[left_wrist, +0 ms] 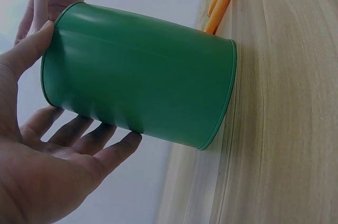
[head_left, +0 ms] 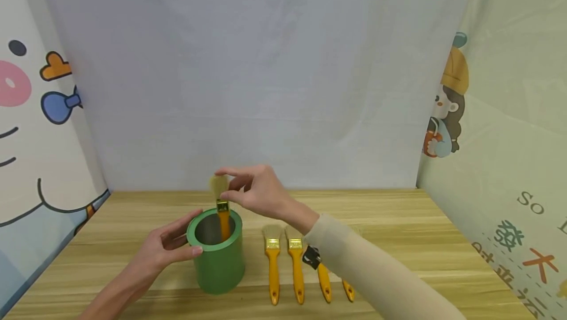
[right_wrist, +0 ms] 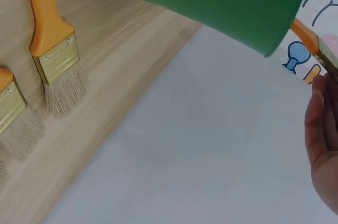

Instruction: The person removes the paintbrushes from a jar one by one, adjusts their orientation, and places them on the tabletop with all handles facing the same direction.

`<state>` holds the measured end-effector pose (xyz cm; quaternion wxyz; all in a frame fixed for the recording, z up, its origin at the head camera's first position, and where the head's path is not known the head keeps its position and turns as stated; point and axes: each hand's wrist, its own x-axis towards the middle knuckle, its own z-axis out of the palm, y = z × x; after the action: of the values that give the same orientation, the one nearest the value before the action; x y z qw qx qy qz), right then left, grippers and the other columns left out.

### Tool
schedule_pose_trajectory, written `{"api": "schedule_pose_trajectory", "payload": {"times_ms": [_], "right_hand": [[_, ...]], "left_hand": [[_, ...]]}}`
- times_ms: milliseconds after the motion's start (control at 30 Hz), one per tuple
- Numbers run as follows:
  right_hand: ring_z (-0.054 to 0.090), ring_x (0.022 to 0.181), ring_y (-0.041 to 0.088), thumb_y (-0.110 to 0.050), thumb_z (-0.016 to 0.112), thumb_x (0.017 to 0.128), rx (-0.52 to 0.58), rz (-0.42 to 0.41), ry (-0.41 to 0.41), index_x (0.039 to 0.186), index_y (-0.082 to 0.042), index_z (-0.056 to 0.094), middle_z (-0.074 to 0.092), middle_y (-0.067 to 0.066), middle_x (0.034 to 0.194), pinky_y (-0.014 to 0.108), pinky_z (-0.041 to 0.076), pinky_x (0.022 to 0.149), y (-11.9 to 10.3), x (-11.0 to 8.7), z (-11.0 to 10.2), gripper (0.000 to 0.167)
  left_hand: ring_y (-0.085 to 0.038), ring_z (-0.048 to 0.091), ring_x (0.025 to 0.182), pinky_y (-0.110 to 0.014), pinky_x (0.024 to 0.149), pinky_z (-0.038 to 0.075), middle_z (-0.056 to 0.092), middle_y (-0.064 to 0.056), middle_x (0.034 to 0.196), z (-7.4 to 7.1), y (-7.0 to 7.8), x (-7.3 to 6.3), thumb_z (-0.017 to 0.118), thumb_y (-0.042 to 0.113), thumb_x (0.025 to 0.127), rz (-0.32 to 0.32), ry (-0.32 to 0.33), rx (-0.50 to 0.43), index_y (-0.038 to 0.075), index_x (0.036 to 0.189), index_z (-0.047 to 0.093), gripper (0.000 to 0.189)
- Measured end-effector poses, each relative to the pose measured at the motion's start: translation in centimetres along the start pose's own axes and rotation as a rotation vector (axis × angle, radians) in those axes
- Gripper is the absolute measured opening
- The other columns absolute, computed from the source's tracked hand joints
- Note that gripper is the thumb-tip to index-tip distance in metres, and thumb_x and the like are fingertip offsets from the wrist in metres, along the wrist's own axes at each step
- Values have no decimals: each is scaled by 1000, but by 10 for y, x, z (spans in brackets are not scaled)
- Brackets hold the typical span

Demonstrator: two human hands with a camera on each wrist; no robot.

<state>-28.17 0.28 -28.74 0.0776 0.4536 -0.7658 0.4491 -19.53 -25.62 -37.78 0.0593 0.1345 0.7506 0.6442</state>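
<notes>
A green open-topped can [head_left: 220, 271] stands on the wooden table, left of centre in the head view. My left hand [head_left: 164, 247] holds it near the rim, thumb on the near side and fingers on the far side; the left wrist view shows thumb and fingers spread around the can wall [left_wrist: 140, 76]. Over the opening, my right hand [head_left: 259, 193] pinches a paintbrush [head_left: 224, 224] by its bristle end. The brush hangs bristles up, its orange handle dipping inside the can, where the handle tip is hidden.
Several more paintbrushes with orange handles lie side by side right of the can, bristles away from me, such as one brush [head_left: 273, 271] and its neighbour [head_left: 297, 271]. My right sleeve [head_left: 367, 261] covers part of the rightmost ones. A pale curtain [head_left: 266, 79] hangs behind the table [head_left: 146, 207].
</notes>
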Motion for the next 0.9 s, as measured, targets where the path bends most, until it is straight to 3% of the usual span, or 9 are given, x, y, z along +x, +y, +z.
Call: {"api": "schedule_pose_trajectory", "payload": {"times_ms": [167, 633, 900], "right_hand": [[73, 73, 9, -4, 78, 95, 59, 12, 51, 136, -7, 72, 78, 4, 89, 29, 60, 66, -3, 0, -5, 41], [76, 76, 13, 2, 78, 93, 150, -3, 90, 135, -3, 71, 77, 8, 89, 36, 64, 70, -11, 0, -24, 42], [76, 76, 21, 3, 78, 93, 196, -43, 121, 137, 1, 69, 77, 9, 88, 44, 64, 72, -22, 4, -48, 46]], "left_hand": [[-49, 43, 144, -52, 104, 52, 40, -20, 163, 1, 1, -1, 73, 16, 100, 0, 3, 7, 15, 166, 37, 75], [-49, 42, 145, -54, 105, 51, 39, -19, 164, 1, 2, -2, 73, 17, 100, -7, 0, 7, 16, 166, 37, 75], [-48, 43, 144, -47, 104, 51, 41, -19, 163, 2, 2, -2, 74, 16, 99, -6, 3, 5, 14, 166, 37, 76]]}}
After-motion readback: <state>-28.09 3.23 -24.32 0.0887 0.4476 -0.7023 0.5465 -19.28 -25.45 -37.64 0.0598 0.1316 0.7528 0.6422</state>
